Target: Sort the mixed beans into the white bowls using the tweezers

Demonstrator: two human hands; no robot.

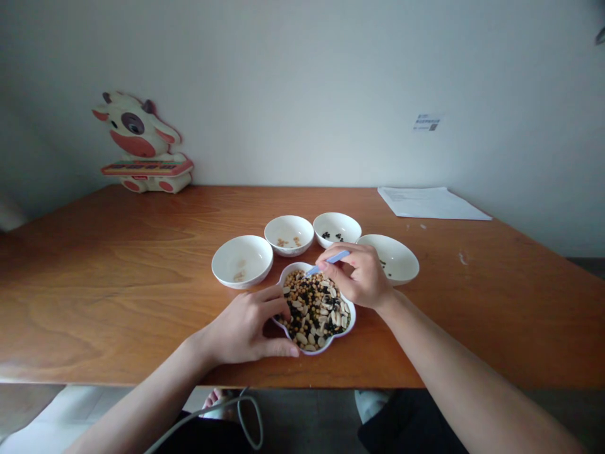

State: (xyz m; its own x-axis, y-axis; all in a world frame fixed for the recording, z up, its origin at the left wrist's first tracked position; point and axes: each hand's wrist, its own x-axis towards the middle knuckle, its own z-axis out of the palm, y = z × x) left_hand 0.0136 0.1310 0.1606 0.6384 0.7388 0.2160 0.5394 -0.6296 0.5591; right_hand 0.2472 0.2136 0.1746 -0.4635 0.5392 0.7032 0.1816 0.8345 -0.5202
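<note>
A flower-shaped dish [350, 321] with a pale purple rim stands near the table's front edge, filled with mixed peanuts, yellow beans and dark beans. My left hand [248, 323] holds its left side, the fingers curled over the rim and the thumb along the outside. Between the thumb and fingers of my right hand [357, 274] are light-blue tweezers [338, 257], pointing down into the far side of the mix. Whether their tips pinch a bean is too small to tell. My right hand partly covers the dish's far right edge.
Beyond the dish, white bowls form an arc: one with a few peanuts [242, 261], one with yellow beans [289, 227], one with black beans [337, 224], and a right bowl [401, 260] with small dark beans. A cow toy keyboard [146, 167] and papers [432, 203] lie farther back.
</note>
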